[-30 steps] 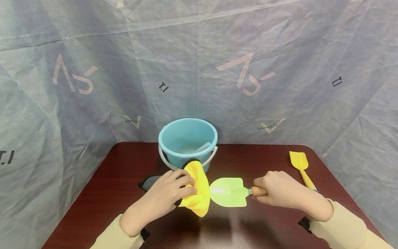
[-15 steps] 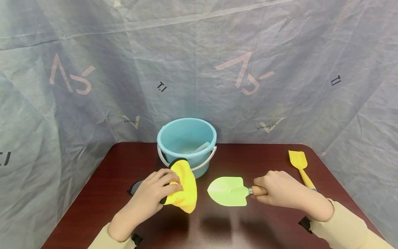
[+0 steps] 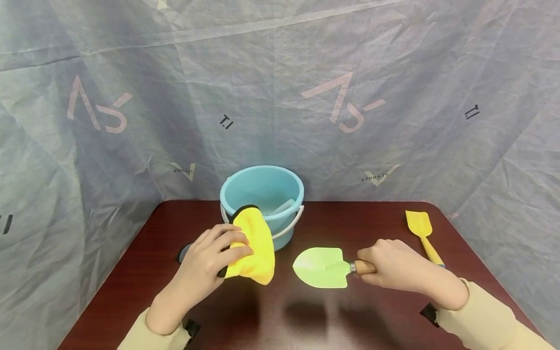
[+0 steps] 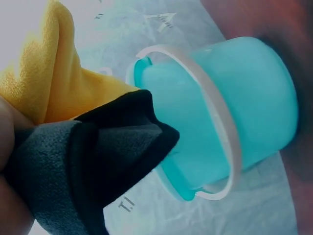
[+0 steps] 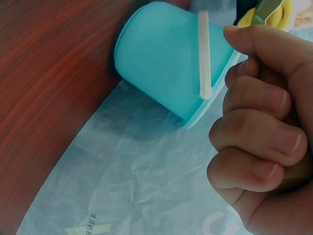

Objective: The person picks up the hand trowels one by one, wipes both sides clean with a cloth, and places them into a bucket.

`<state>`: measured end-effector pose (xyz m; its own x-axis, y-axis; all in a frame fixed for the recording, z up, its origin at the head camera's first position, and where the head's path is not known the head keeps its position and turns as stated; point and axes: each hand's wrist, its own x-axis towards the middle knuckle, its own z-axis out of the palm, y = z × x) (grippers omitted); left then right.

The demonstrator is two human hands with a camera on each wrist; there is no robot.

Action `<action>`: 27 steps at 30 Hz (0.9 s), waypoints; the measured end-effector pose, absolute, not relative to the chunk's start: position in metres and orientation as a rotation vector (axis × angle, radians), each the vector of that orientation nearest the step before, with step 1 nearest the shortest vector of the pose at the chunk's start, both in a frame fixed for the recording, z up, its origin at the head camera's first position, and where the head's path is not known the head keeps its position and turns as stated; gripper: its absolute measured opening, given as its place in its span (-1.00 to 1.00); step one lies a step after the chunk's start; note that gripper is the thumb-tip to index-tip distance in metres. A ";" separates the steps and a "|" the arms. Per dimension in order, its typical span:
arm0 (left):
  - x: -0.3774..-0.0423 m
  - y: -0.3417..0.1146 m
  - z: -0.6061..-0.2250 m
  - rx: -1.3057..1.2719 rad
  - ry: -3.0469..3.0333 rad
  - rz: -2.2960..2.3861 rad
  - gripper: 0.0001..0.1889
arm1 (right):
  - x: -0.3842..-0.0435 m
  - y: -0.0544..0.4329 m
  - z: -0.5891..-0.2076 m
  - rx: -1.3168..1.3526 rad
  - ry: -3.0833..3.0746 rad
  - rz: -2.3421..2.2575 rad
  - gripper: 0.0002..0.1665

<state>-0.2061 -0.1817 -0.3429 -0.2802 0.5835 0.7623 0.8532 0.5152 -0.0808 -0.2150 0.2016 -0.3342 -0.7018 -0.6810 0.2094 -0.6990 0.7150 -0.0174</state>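
My left hand (image 3: 212,257) grips a folded cloth (image 3: 255,245), yellow on one face and dark grey on the other, with black edging. The left wrist view shows the grey side bunched in the fingers and a black-edged corner jutting toward the bucket. My right hand (image 3: 393,265) is curled round the wooden handle of a hand trowel (image 3: 321,267), whose light green blade points left above the table. A gap separates blade and cloth. In the right wrist view the curled fingers (image 5: 259,137) hide most of the handle.
A light blue bucket (image 3: 286,228) with a white handle stands at the back of the dark red table (image 3: 350,223), a pale object (image 3: 284,206) inside. On the right lies a yellow toy shovel (image 3: 424,233). A grey sheet (image 3: 280,97) hangs behind.
The left hand and cloth have moved left, away from the trowel blade, then slightly up toward the bucket. The right hand and trowel have stayed almost still.
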 end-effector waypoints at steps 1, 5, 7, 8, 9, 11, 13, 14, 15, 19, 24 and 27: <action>-0.207 -0.180 -0.341 -1.173 -1.983 -0.443 -0.62 | -0.215 0.201 -0.334 1.112 -2.734 0.141 -0.49; -0.209 -0.172 -0.333 -1.180 -1.984 -0.411 -0.65 | -0.217 0.200 -0.334 1.116 -2.741 0.142 -0.50; -0.210 -0.166 -0.329 -1.182 -1.980 -0.388 -0.62 | -0.217 0.199 -0.335 1.113 -2.746 0.141 -0.49; -0.211 -0.163 -0.327 -1.184 -1.974 -0.377 -0.60 | -0.217 0.199 -0.335 1.111 -2.748 0.143 -0.49; -0.212 -0.160 -0.325 -1.184 -1.963 -0.365 -0.61 | -0.217 0.199 -0.335 1.110 -2.750 0.145 -0.49; -0.213 -0.154 -0.322 -1.189 -1.934 -0.346 -0.63 | -0.217 0.198 -0.336 1.110 -2.753 0.145 -0.48; -0.215 -0.150 -0.319 -1.196 -1.901 -0.333 -0.67 | -0.216 0.197 -0.336 1.115 -2.751 0.149 -0.48; -0.216 -0.147 -0.317 -1.202 -1.884 -0.330 -0.69 | -0.216 0.197 -0.336 1.120 -2.749 0.150 -0.48; -0.217 -0.145 -0.316 -1.205 -1.874 -0.326 -0.71 | -0.217 0.196 -0.336 1.125 -2.747 0.153 -0.47; -0.219 -0.138 -0.312 -1.216 -1.873 -0.316 -0.75 | -0.217 0.194 -0.337 1.141 -2.733 0.165 -0.48; -0.220 -0.129 -0.307 -1.224 -1.902 -0.287 -0.72 | -0.218 0.191 -0.336 1.151 -2.731 0.154 -0.50; -0.221 -0.124 -0.305 -1.239 -1.906 -0.267 -0.68 | -0.219 0.189 -0.336 1.157 -2.749 0.150 -0.52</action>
<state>-0.2215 -0.1236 -0.3050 -0.1719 0.6597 0.7316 0.8353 0.4913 -0.2468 -0.2186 0.1893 -0.3358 -0.6897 -0.7011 0.1809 -0.7166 0.6968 -0.0317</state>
